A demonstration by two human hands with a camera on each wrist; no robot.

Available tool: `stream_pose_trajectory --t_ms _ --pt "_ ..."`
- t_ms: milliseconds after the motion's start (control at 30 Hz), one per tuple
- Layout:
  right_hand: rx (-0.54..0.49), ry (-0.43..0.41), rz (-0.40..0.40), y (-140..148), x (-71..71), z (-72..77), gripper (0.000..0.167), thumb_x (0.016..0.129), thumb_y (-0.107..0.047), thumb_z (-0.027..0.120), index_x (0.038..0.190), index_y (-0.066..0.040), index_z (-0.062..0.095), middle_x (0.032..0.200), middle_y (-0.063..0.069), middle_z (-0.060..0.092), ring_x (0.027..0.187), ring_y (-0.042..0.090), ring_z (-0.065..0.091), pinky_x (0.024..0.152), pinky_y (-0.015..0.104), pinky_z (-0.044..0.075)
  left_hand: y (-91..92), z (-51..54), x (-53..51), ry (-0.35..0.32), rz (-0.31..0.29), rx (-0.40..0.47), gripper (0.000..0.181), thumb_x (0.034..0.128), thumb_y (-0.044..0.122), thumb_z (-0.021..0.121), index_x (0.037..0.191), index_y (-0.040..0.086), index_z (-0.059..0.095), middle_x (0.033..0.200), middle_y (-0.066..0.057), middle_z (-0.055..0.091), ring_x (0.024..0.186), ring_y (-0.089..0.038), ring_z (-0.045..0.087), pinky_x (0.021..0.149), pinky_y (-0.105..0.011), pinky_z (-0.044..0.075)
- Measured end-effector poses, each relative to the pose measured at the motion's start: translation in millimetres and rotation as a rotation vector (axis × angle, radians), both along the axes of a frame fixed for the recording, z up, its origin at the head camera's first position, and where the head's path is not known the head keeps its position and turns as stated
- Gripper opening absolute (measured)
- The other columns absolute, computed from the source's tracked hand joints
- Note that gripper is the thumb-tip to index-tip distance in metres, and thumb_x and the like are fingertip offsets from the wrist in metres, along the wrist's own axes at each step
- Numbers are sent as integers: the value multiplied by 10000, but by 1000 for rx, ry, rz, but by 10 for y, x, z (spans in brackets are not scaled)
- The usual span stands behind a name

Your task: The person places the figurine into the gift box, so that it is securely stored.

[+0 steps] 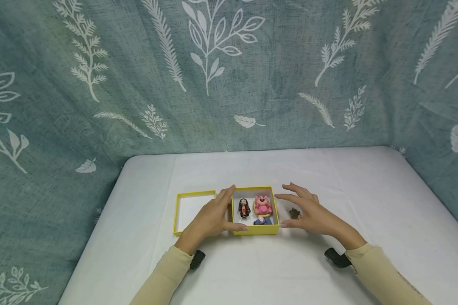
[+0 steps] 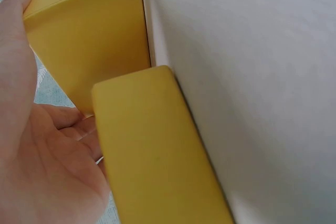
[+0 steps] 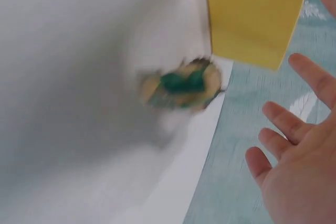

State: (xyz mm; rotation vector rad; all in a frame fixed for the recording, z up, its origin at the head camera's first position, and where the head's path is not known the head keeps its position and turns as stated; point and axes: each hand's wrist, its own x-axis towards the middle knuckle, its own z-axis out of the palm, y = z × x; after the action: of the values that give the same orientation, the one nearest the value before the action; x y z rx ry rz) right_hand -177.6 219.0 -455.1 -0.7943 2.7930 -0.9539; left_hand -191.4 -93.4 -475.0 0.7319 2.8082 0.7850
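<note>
A yellow box [image 1: 255, 230] with a white inside stands on the table. In it lie a small long-haired doll [image 1: 244, 208], a pink bear figure [image 1: 263, 206] and a blue item [image 1: 263, 220] partly hidden by the front wall. My left hand [image 1: 210, 217] holds the box's left side, thumb at the front and fingers at the back corner. Spread fingers show on my right hand [image 1: 308, 212], just off the box's right side and holding nothing. Under that hand sits a small dark figure [image 1: 294, 213]; the right wrist view shows this figure [image 3: 184, 85] blurred, with green parts.
Left of the box, a yellow-rimmed lid [image 1: 176, 215] lies with its white inside up, partly behind my left hand. A white cloth covers the table [image 1: 252, 267]. Behind it hangs a blue-green leaf-patterned curtain [image 1: 282, 84].
</note>
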Motion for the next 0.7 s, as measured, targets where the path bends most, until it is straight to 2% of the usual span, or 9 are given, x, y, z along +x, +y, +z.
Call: stream_pose_trajectory --t_ms 233,433,533,700 --pt "-1 -16 -4 305 95 -70 773 763 -469 802 1424 -194 509 1553 188 298 1425 483 191 1007 727 162 -23 5 8 -11 20 1 1251 659 752 714 1587 154 125 1582 -56 302 1297 -289 509 1066 -445 441" --pt "36 -25 48 462 127 -138 882 737 -482 817 1477 -195 432 1558 217 246 1428 510 142 1008 727 145 -19 3 13 1 12 -1 1240 673 736 720 1586 141 127 1581 -78 303 1310 -303 499 1067 -448 441" --pt "39 -27 50 491 154 -163 826 745 -448 823 1439 -159 482 1543 231 258 1419 524 145 1010 718 149 -8 8 17 0 12 -3 1232 679 724 727 1586 147 125 1579 -84 307 1301 -312 507 1059 -453 447" --pt "48 -27 27 536 168 -203 730 766 -438 813 1388 -166 545 1522 225 300 1412 512 180 995 698 180 7 11 18 -1 10 -5 1224 685 721 726 1586 149 127 1582 -98 301 1319 -330 491 1062 -465 441"
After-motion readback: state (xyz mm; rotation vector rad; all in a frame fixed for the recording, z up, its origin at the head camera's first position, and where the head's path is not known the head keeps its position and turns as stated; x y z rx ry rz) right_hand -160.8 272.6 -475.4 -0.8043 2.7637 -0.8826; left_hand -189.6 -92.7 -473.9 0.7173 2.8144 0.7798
